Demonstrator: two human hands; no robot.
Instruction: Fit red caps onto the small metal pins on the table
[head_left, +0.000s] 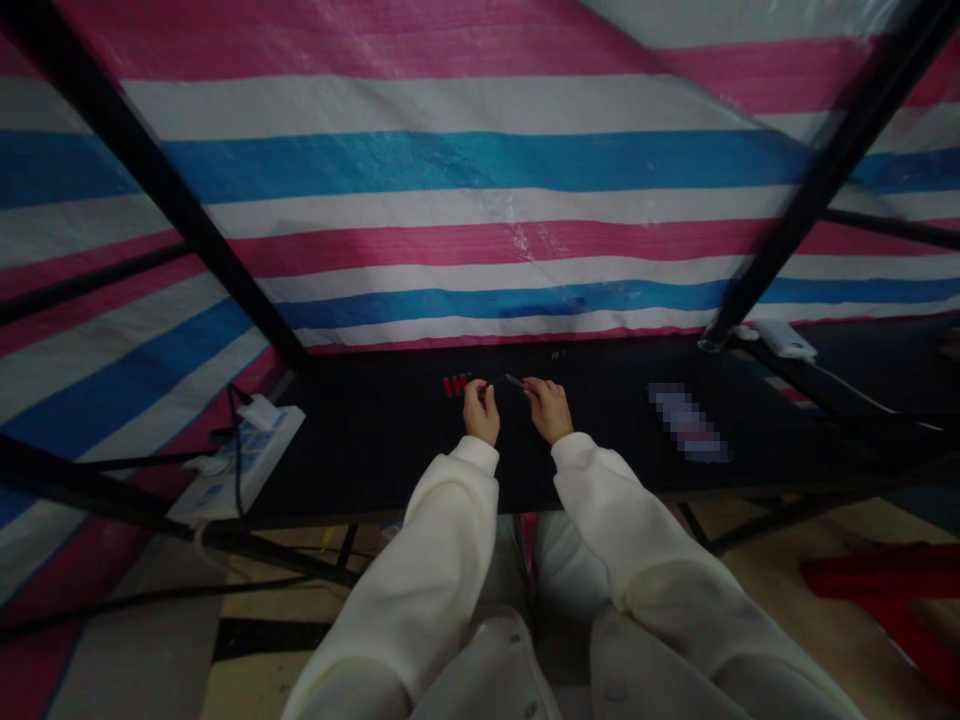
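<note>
Both of my hands are over the black table, close together. My left hand has its fingers closed in a pinch; something small and dark seems to be at the fingertips, too dim to name. Between the fingers of my right hand is a thin grey stick-like piece, its tip pointing left toward my left hand. Several small red pieces lie in a row just beyond and left of my left hand. Some tiny light bits rest farther back on the table.
The black table ends at a striped plastic sheet between black frame bars. A white power strip with plugs and cables lies at left. To the right are a pixelated phone-like object and a white adapter with a cord.
</note>
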